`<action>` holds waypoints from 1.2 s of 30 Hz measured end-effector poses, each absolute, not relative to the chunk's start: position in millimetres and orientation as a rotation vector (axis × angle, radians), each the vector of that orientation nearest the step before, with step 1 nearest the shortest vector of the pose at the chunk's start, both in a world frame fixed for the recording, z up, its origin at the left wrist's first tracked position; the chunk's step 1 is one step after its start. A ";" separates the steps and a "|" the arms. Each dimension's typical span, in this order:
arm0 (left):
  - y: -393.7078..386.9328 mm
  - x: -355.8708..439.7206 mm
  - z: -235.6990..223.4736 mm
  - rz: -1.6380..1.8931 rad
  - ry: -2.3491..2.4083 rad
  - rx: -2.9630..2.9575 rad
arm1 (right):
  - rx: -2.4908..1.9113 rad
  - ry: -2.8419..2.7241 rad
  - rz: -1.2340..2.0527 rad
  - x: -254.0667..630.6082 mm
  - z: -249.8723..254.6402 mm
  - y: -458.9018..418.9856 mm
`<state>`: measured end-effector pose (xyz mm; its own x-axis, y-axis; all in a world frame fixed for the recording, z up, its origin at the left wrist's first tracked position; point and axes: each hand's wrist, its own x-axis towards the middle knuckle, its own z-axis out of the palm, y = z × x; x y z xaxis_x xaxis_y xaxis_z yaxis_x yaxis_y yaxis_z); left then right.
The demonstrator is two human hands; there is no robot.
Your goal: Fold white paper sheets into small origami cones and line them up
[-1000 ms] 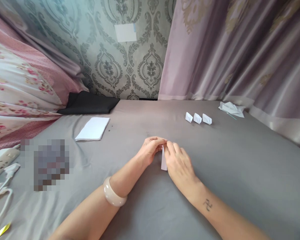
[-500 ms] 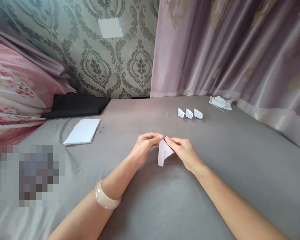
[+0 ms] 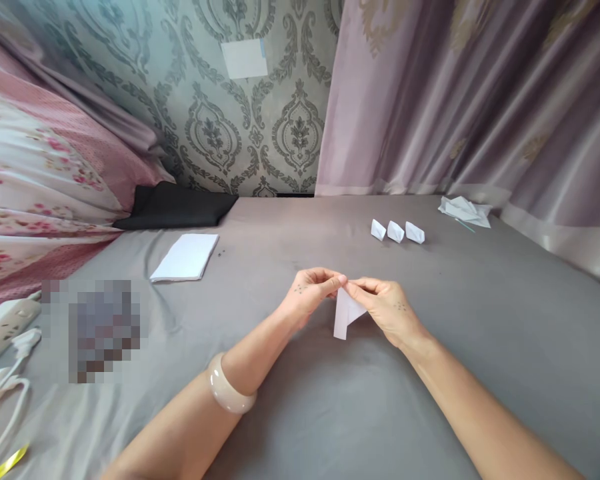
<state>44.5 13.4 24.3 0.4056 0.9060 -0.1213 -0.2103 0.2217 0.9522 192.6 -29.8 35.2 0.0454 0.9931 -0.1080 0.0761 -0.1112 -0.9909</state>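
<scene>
A small piece of folded white paper (image 3: 343,316) hangs between my hands, with a long flap pointing down and a slanted corner to the right. My left hand (image 3: 314,291) pinches its top edge between thumb and fingers. Right beside it, my right hand (image 3: 380,305) grips the same paper near the top and along the right side. The thumbs almost meet; parts of the paper behind the fingers are hidden. Beyond my hands, three small folded paper shapes (image 3: 395,231) stand in a row on the grey sheet (image 3: 290,230).
A stack of white paper (image 3: 186,257) lies at left, near a folded black cloth (image 3: 177,205). Loose paper pieces (image 3: 465,211) rest by the curtain (image 3: 410,100). At far left are a white power strip (image 3: 7,327), cables, a yellow strip (image 3: 7,463) and a blurred-out patch.
The view has turned a little to the left, so everything sits further right and the power strip shows. Both hands keep their pinch on the folded paper, the thumbs slightly closer together.
</scene>
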 end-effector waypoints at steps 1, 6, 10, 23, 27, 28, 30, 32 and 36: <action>13.7 44.1 24.3 0.907 0.821 1.062 | -1.358 -1.188 1.238 192.3 35.6 -30.3; 13.8 45.2 23.1 0.930 0.855 1.144 | -1.381 -1.132 1.297 190.7 34.6 -30.8; 12.5 48.1 19.3 0.965 0.887 1.309 | -1.428 -1.054 1.309 191.0 32.0 -28.4; 16.5 42.4 20.2 0.865 0.859 1.085 | -1.357 -0.905 1.448 198.2 23.1 -23.3; 16.3 41.7 20.5 0.838 0.870 1.080 | -1.356 -0.964 1.444 198.7 23.5 -24.2; 17.1 40.9 20.7 0.841 0.873 1.073 | -1.370 -1.026 1.406 199.3 24.4 -24.6; 20.4 38.2 20.8 0.859 0.896 1.023 | -1.400 -1.185 1.211 201.1 26.9 -25.5; 25.3 34.5 20.3 0.868 0.930 0.939 | -1.379 -1.396 0.882 203.0 29.7 -26.9; 31.8 30.6 18.2 0.853 0.958 0.820 | -1.197 -1.988 0.242 202.1 32.2 -31.3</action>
<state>30.6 31.8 18.2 0.3240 0.8823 -0.3415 -0.2372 0.4252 0.8735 202.1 -31.3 32.2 -0.2455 0.8141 0.5262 0.6640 0.5368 -0.5206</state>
